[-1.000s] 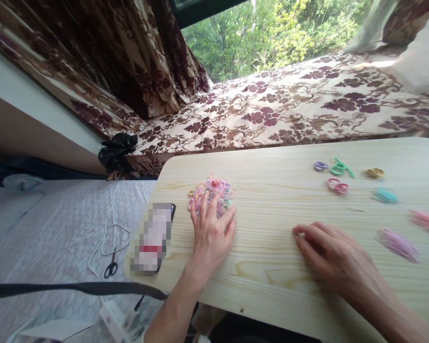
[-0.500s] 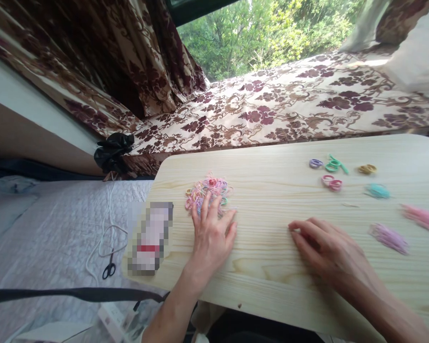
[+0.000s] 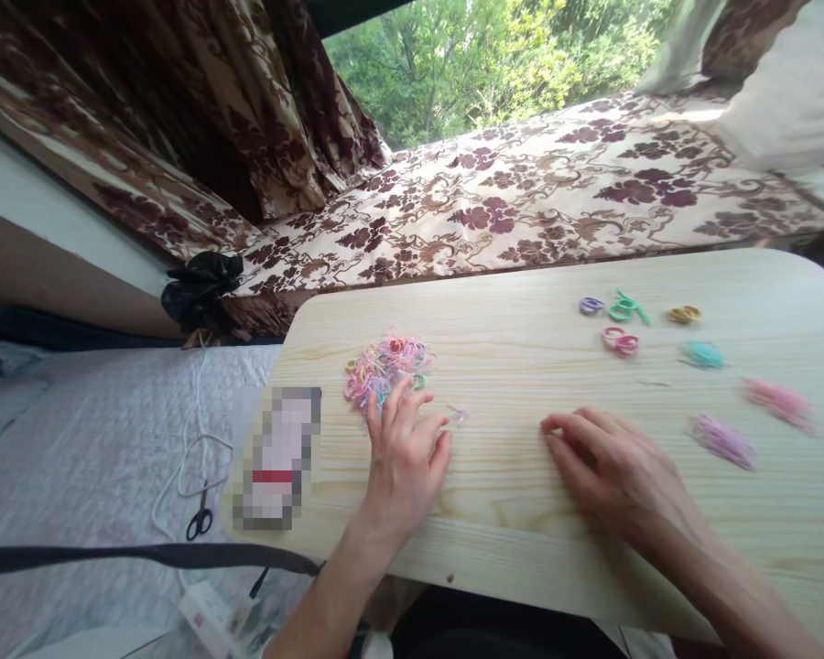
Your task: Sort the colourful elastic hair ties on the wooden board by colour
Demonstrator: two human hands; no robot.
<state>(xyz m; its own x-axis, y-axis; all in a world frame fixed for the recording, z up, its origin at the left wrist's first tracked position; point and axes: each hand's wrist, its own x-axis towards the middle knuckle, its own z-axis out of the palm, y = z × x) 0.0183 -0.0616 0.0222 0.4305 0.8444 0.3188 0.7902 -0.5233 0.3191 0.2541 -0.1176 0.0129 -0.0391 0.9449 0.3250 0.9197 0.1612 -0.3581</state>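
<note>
My left hand (image 3: 406,448) has its fingers spread at the near edge of a mixed pile of small coloured elastic bands (image 3: 384,361). Its fingertips reach over the lower side of the pile. A few pale lilac bands (image 3: 459,415) lie loose just right of its thumb. My right hand (image 3: 608,467) rests on the table with its fingers curled and the thumb close to the index fingertip. Whatever is between those fingertips, if anything, is too small to make out. Beyond it are a lilac bunch (image 3: 722,441) and a pink bunch (image 3: 779,405) of thin bands.
On the wooden table (image 3: 508,320) lie purple (image 3: 591,306), green (image 3: 628,308), rose (image 3: 620,342) and yellow bands (image 3: 684,315), plus a turquoise bunch (image 3: 703,355). A blurred flat item (image 3: 278,458) sits at the left edge. Scissors (image 3: 200,523) and a white cable (image 3: 178,471) are on the bed.
My left hand has drawn back slightly from the pile, and some pale lilac bands now lie apart beside its thumb. The whole view has shifted a little; my right hand keeps its pose.
</note>
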